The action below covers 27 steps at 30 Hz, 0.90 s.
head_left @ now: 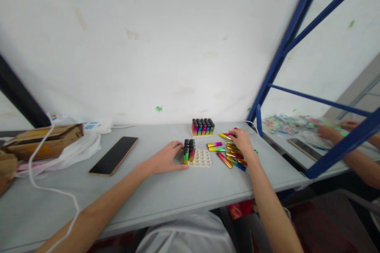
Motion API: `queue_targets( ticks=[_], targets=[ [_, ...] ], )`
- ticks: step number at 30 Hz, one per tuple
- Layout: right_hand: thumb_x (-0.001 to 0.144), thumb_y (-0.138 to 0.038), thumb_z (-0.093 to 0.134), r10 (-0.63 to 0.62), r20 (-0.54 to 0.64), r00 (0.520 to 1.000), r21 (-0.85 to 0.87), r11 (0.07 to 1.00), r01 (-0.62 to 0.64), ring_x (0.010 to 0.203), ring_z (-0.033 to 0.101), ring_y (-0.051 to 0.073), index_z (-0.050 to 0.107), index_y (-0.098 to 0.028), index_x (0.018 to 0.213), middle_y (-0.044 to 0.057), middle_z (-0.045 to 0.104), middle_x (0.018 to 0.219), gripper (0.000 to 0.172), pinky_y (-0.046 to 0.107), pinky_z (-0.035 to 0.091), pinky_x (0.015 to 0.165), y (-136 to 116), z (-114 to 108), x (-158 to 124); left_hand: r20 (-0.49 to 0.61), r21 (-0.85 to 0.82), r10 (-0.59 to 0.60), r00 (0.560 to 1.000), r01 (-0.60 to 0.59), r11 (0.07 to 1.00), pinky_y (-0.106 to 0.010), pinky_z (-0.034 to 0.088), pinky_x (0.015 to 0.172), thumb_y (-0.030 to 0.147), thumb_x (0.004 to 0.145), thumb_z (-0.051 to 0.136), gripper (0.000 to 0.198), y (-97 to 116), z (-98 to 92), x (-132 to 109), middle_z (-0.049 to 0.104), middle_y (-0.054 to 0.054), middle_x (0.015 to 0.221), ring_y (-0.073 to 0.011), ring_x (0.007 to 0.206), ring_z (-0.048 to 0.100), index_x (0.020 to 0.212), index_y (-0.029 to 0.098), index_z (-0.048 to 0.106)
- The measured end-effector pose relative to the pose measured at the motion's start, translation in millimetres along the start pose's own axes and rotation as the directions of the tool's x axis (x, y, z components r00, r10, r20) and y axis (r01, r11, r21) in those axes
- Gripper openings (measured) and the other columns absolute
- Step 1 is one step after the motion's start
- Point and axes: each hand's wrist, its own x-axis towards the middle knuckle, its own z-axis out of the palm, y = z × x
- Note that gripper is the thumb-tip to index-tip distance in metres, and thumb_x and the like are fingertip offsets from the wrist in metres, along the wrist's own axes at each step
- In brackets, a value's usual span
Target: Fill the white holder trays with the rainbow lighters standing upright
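Note:
A white tray (204, 159) with rows of round holes lies on the table. Black-topped lighters (189, 151) stand upright in its left part; the holes at its right hold nothing. My left hand (166, 159) grips the tray's left side, thumb by the near corner and fingers by the lighters. Over a loose pile of shiny multicoloured lighters (234, 152) is my right hand (242, 140), its fingers closed on a lighter (225, 136) at the far side; the fingertips are partly hidden. Two more lighters (215, 147) lie between tray and pile.
Behind the tray stands a full block of upright lighters (203, 127). A phone (114, 156) lies left, near a cardboard box (44, 138), plastic bags (71, 152) and a white cable (37, 185). Blue metal bars (276, 63) rise at right; another person's arms (353, 154) are beyond them.

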Motion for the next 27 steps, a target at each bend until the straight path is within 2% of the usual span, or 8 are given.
queue_targets(
  ticks=[3, 6, 10, 14, 16, 19, 22, 27],
  targets=[
    [0.092, -0.023, 0.071, 0.035, -0.054, 0.998, 0.104, 0.994, -0.029, 0.106, 0.076, 0.030, 0.083, -0.016, 0.106, 0.016, 0.082, 0.110, 0.020, 0.045, 0.055, 0.104, -2.5, -0.6, -0.2, 0.000, 0.009, 0.003, 1.000, -0.003, 1.000, -0.050, 0.053, 0.119, 0.065, 0.082, 0.083, 0.066, 0.7, -0.9, -0.4, 0.068, -0.017, 0.140, -0.0378, 0.131, 0.066, 0.129, 0.021, 0.070],
    [0.089, -0.038, 0.076, 0.114, -0.123, 0.986, 0.356, 0.932, -0.063, 0.098, 0.077, 0.031, 0.080, -0.016, 0.112, 0.016, 0.082, 0.107, 0.032, 0.048, 0.059, 0.099, -8.0, -0.6, 0.5, 0.006, 0.015, -0.008, 1.000, 0.007, 1.000, -0.048, 0.052, 0.119, 0.064, 0.081, 0.084, 0.065, 2.6, -2.4, -0.8, 0.069, -0.016, 0.140, -0.0378, 0.131, 0.066, 0.129, 0.022, 0.070],
    [0.077, -0.061, 0.083, 0.196, -0.128, 0.972, 0.767, 0.641, -0.028, 0.102, 0.076, 0.031, 0.077, -0.016, 0.113, 0.015, 0.081, 0.111, 0.059, 0.048, 0.061, 0.098, -27.5, -4.3, -0.8, 0.026, 0.013, -0.016, 1.000, 0.016, 1.000, -0.049, 0.051, 0.121, 0.063, 0.083, 0.083, 0.064, 4.8, -3.9, -1.0, 0.067, -0.018, 0.142, -0.0382, 0.133, 0.064, 0.129, 0.020, 0.069],
    [0.075, -0.067, 0.085, 0.162, -0.019, 0.987, 0.922, 0.385, -0.045, 0.108, 0.074, 0.028, 0.075, -0.021, 0.109, 0.012, 0.079, 0.116, 0.058, 0.042, 0.063, 0.095, -62.8, -18.3, -10.0, 0.025, 0.013, -0.011, 1.000, 0.010, 1.000, -0.049, 0.051, 0.120, 0.063, 0.083, 0.084, 0.064, 5.2, -4.1, -0.6, 0.067, -0.018, 0.141, -0.0376, 0.133, 0.065, 0.128, 0.020, 0.069],
    [0.077, -0.068, 0.085, 0.092, 0.033, 0.995, 0.952, 0.300, -0.059, 0.100, 0.074, 0.024, 0.072, -0.023, 0.106, 0.009, 0.078, 0.112, 0.055, 0.037, 0.065, 0.084, -83.8, -27.4, -18.4, 0.022, 0.007, -0.010, 1.000, 0.010, 1.000, -0.049, 0.051, 0.120, 0.063, 0.083, 0.084, 0.065, 5.6, -4.2, -0.6, 0.067, -0.018, 0.141, -0.0377, 0.132, 0.065, 0.128, 0.020, 0.069],
    [0.087, -0.066, 0.080, -0.070, 0.146, 0.987, 0.979, 0.155, -0.133, 0.068, 0.070, 0.016, 0.063, -0.027, 0.108, 0.000, 0.075, 0.092, 0.047, 0.030, 0.061, 0.063, -114.7, -37.3, -33.3, 0.028, -0.007, -0.022, 0.999, 0.022, 1.000, -0.051, 0.051, 0.120, 0.063, 0.083, 0.085, 0.068, 6.2, -4.1, -0.8, 0.066, -0.020, 0.142, -0.0390, 0.132, 0.064, 0.130, 0.017, 0.069],
    [0.094, -0.065, 0.074, -0.187, 0.172, 0.967, 0.978, 0.151, -0.145, 0.044, 0.053, 0.010, 0.062, -0.027, 0.110, -0.007, 0.064, 0.072, 0.043, 0.023, 0.049, 0.044, -139.5, -38.1, -45.0, 0.029, -0.011, -0.021, 0.999, 0.022, 1.000, -0.052, 0.050, 0.120, 0.062, 0.083, 0.085, 0.069, 4.8, -2.8, -1.0, 0.065, -0.020, 0.142, -0.0396, 0.133, 0.063, 0.131, 0.017, 0.068],
    [0.093, -0.062, 0.078, -0.213, 0.156, 0.965, 0.974, 0.195, -0.115, 0.045, 0.040, 0.007, 0.067, -0.025, 0.122, -0.009, 0.052, 0.065, 0.048, 0.019, 0.034, 0.040, -157.8, -23.8, -48.6, 0.021, -0.010, -0.004, 1.000, 0.004, 1.000, -0.051, 0.050, 0.120, 0.063, 0.083, 0.086, 0.069, 0.6, 0.5, -1.8, 0.065, -0.018, 0.142, -0.0387, 0.134, 0.063, 0.133, 0.020, 0.067]
  ],
)
